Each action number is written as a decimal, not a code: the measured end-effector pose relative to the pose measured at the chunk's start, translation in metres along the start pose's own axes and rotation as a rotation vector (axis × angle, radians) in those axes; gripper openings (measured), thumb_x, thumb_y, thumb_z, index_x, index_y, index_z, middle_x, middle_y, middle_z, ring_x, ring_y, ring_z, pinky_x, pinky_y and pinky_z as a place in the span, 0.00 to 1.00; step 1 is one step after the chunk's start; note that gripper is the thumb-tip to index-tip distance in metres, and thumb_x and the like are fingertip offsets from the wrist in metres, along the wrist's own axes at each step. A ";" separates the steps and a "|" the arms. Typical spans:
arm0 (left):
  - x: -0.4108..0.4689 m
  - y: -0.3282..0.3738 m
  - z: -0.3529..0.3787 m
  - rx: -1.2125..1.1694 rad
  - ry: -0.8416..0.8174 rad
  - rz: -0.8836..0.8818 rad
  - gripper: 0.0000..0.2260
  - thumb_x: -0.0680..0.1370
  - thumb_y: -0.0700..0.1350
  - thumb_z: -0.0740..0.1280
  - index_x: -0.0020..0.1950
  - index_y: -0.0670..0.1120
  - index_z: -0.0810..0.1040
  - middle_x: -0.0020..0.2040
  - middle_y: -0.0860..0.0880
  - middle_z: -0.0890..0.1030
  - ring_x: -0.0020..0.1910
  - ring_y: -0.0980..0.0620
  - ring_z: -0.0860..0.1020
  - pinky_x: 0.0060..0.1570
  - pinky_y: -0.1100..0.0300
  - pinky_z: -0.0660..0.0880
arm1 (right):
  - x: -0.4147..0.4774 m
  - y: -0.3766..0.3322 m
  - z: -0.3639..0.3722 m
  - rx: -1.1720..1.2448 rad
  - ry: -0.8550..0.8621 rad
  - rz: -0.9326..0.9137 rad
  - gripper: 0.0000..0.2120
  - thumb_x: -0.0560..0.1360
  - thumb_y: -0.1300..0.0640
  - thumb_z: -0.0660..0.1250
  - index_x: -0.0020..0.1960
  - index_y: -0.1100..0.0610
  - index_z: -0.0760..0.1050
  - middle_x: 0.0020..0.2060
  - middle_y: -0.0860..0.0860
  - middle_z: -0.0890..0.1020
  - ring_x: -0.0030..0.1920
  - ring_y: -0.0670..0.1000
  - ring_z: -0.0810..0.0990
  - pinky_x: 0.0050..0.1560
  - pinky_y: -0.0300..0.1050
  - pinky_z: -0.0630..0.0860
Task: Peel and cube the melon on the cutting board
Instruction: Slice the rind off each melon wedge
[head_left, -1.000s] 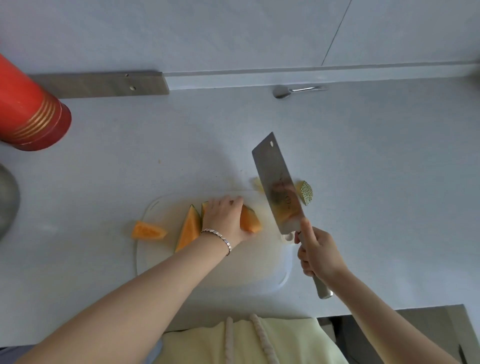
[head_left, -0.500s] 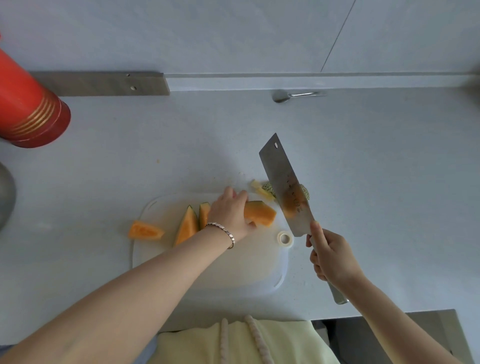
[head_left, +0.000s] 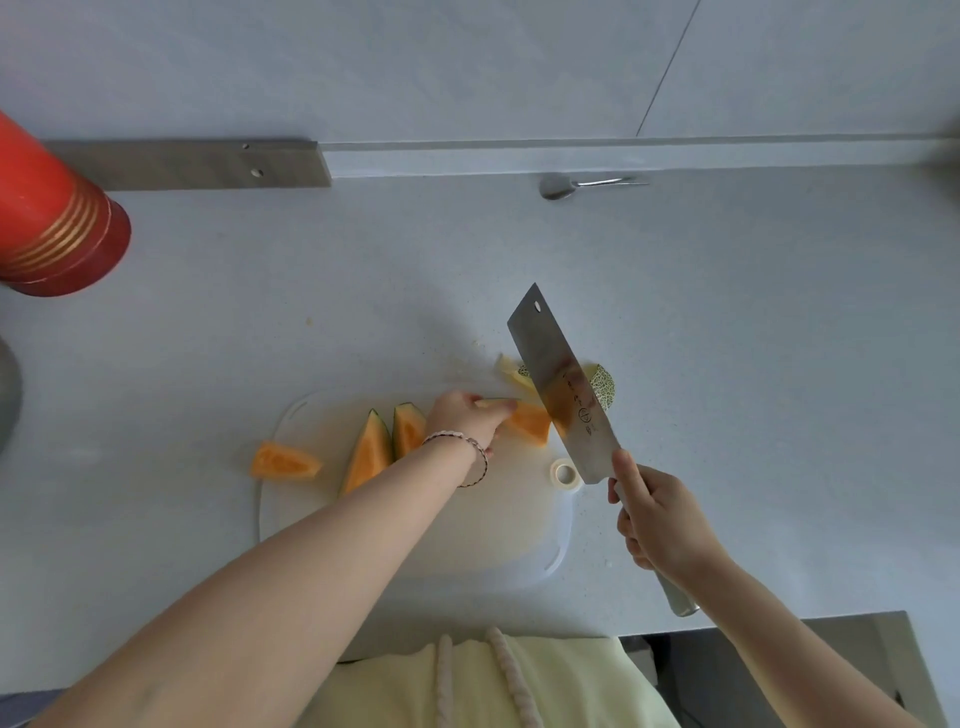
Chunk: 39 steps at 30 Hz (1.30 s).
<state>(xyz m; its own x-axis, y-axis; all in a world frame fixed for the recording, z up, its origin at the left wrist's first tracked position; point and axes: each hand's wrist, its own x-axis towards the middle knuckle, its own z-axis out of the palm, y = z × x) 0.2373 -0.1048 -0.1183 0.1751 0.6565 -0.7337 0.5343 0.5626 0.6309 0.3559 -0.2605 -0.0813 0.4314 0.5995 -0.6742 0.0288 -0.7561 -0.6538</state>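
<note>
1. The left hand (head_left: 465, 418) reaches across the white cutting board (head_left: 467, 525), fingers curled down onto an orange melon wedge (head_left: 530, 422) near the board's far right corner, pinning it there.
2. The right hand (head_left: 662, 519) is wrapped tight around the pale handle of a cleaver (head_left: 561, 387), index finger stretched up to the base of the blade.
3. The cleaver blade tilts up and away from the person, its lower edge just beside the held wedge; whether it touches the fruit cannot be told.
4. Two more wedges (head_left: 387, 441) stand side by side on the board left of the left hand, orange flesh showing, with dark green rind along their edges.
5. A fourth piece (head_left: 283, 462), orange and lying flat, sits at the board's left edge, mostly on the bench (head_left: 753, 364).
6. Scraps of netted rind (head_left: 602, 385) and pale trimmings lie on the bench just past the board, partly behind the blade.
7. A bracelet (head_left: 467, 452) circles the left wrist.
8. A red cylinder (head_left: 49, 223) stands at the far left, and a spoon (head_left: 576, 184) lies near the back wall.
</note>
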 end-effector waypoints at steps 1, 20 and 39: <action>-0.001 0.003 0.001 -0.054 -0.009 -0.028 0.08 0.72 0.43 0.71 0.48 0.42 0.76 0.46 0.40 0.79 0.42 0.45 0.79 0.47 0.48 0.80 | 0.000 0.000 -0.001 0.002 0.002 0.001 0.22 0.78 0.42 0.53 0.36 0.59 0.66 0.19 0.46 0.63 0.19 0.45 0.59 0.22 0.36 0.58; -0.004 -0.011 0.009 0.433 0.050 0.120 0.35 0.67 0.46 0.75 0.69 0.48 0.62 0.60 0.45 0.74 0.58 0.45 0.75 0.53 0.57 0.73 | -0.004 0.005 0.008 -0.034 -0.038 0.014 0.23 0.77 0.40 0.54 0.36 0.58 0.67 0.21 0.48 0.64 0.19 0.45 0.60 0.22 0.37 0.60; 0.009 -0.021 0.014 0.165 -0.016 -0.113 0.10 0.71 0.44 0.68 0.33 0.44 0.70 0.41 0.41 0.79 0.43 0.43 0.79 0.49 0.53 0.78 | -0.022 0.007 0.016 -0.691 0.134 -0.323 0.16 0.78 0.43 0.57 0.35 0.51 0.65 0.22 0.46 0.65 0.24 0.48 0.64 0.24 0.39 0.57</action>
<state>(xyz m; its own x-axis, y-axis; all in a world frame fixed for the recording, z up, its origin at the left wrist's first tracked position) 0.2391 -0.1181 -0.1418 0.1183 0.5852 -0.8022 0.6792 0.5417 0.4952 0.3325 -0.2746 -0.0760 0.4103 0.8144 -0.4104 0.7086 -0.5680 -0.4186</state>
